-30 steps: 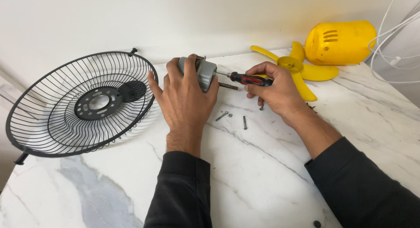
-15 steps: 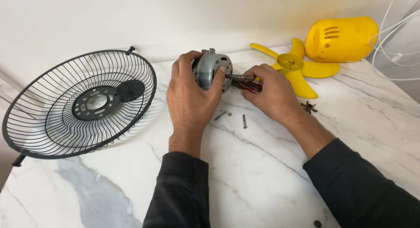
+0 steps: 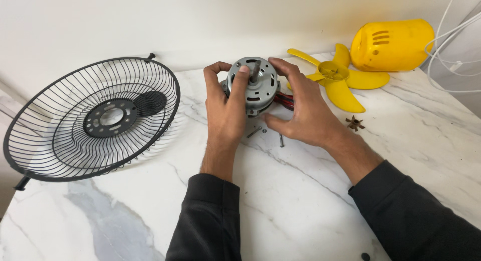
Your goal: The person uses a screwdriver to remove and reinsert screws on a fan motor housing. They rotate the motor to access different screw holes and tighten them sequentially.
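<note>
Gripping, head view: left hand (image 3: 228, 108) and right hand (image 3: 300, 110) both closed around grey fan motor (image 3: 252, 86), held upright just above marble counter (image 3: 300, 201), shaft up. Loose screws (image 3: 254, 132) beneath. Black wire guard (image 3: 92, 118) left; yellow blade (image 3: 340, 78), yellow housing (image 3: 393, 44) right. Step judged: inspecting, turning motor; steady two-handed grip needed.

We see motor (image 3: 254, 88) as bare grey metal, dull cast look, steel shaft slightly shiny. Wires behind it red and black plastic, glossy. Fan guard (image 3: 95, 118) black coated wire, satin sheen. Blade (image 3: 340, 78) and housing (image 3: 391, 38) yellow plastic, smooth, soft gloss. Surface (image 3: 300, 191) white marble look with grey veins, polished. Screws (image 3: 280, 140) plain metal, matt. Our sleeves (image 3: 208, 221) dark matt cloth.
</note>
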